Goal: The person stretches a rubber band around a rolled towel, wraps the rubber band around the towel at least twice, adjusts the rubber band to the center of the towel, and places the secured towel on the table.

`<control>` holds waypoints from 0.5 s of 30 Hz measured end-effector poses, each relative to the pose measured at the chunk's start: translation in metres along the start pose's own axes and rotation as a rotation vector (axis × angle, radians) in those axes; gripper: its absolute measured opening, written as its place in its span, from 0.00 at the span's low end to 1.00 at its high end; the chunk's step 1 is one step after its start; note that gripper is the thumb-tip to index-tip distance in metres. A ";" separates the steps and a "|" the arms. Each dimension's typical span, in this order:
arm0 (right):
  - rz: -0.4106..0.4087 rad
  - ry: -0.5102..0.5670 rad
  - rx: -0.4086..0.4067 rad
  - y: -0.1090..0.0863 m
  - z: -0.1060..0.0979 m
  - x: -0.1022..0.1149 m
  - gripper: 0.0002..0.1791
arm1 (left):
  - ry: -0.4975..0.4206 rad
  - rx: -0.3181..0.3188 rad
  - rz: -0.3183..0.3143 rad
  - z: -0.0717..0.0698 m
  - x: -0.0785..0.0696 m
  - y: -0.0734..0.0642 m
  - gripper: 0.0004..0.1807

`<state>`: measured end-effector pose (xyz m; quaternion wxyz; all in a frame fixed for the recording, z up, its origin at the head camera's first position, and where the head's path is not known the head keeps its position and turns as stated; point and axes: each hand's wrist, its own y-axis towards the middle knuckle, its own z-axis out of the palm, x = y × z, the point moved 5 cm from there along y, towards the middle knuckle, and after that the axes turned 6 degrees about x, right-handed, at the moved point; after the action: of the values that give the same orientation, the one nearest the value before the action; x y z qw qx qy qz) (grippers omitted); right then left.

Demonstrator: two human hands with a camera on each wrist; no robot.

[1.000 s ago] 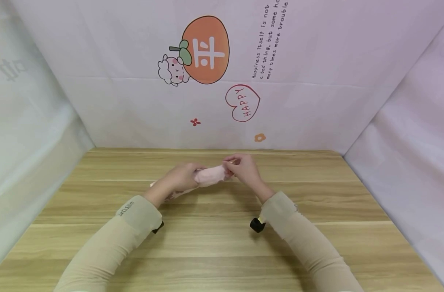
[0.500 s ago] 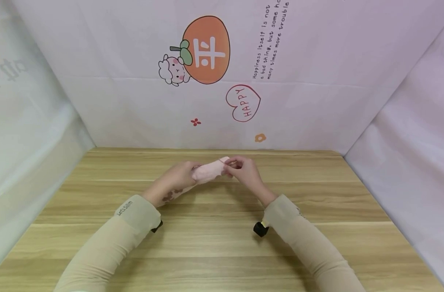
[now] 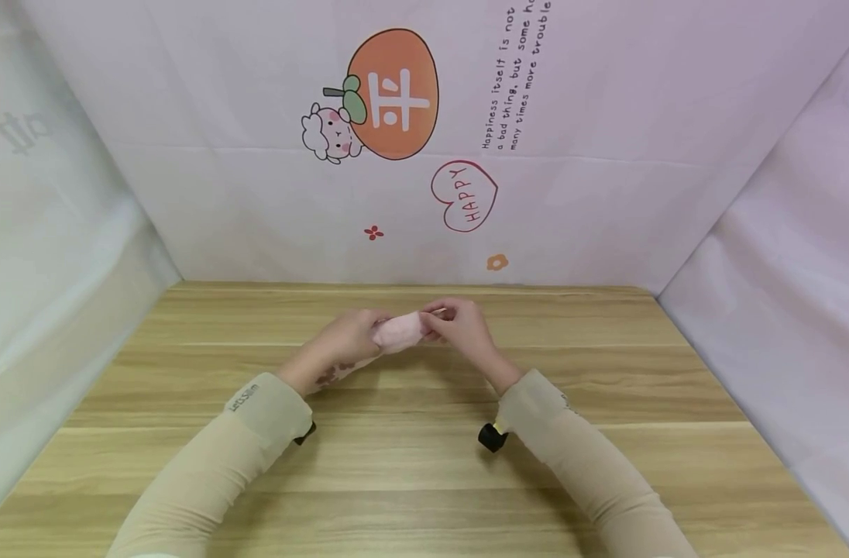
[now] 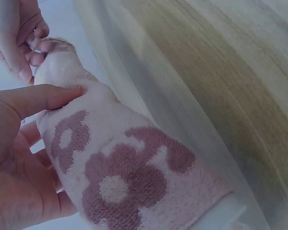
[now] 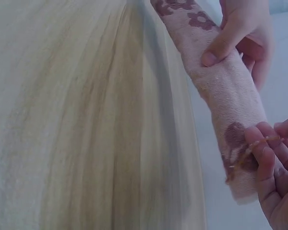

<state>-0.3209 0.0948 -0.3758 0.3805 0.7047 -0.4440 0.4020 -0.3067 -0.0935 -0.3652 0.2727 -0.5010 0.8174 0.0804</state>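
On my feed the left hand (image 3: 348,339) grips the rolled pink flowered cloth (image 3: 399,333) around its middle, while the right hand (image 3: 462,324) pinches a thin band (image 5: 248,152) at the far end, the roll slanting between them over the back part of the wooden table (image 3: 397,473). On the left sleeve's cuff (image 3: 266,411) I make out what looks like "Let's Slim"; the lettering on the right cuff (image 3: 536,404) is too cut off for me to read. Behind, the back cloth (image 3: 243,217) carries "HAPPY" inside a red heart (image 3: 464,196), the character 平 on an orange fruit (image 3: 395,93), and a line starting "Happiness itself is not a bad thing".
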 end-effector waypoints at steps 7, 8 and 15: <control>0.012 -0.036 -0.058 -0.003 -0.003 -0.008 0.05 | -0.052 -0.017 -0.037 -0.005 0.004 -0.001 0.33; 0.015 -0.041 -0.065 -0.003 -0.004 -0.009 0.05 | -0.055 -0.018 -0.037 -0.005 0.005 -0.001 0.33; 0.031 -0.052 -0.043 0.000 -0.005 -0.012 0.05 | -0.057 -0.037 -0.007 -0.008 0.006 0.001 0.34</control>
<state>-0.3252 0.1029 -0.3845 0.3777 0.6995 -0.4732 0.3796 -0.3129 -0.1009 -0.3616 0.2866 -0.5064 0.8060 0.1089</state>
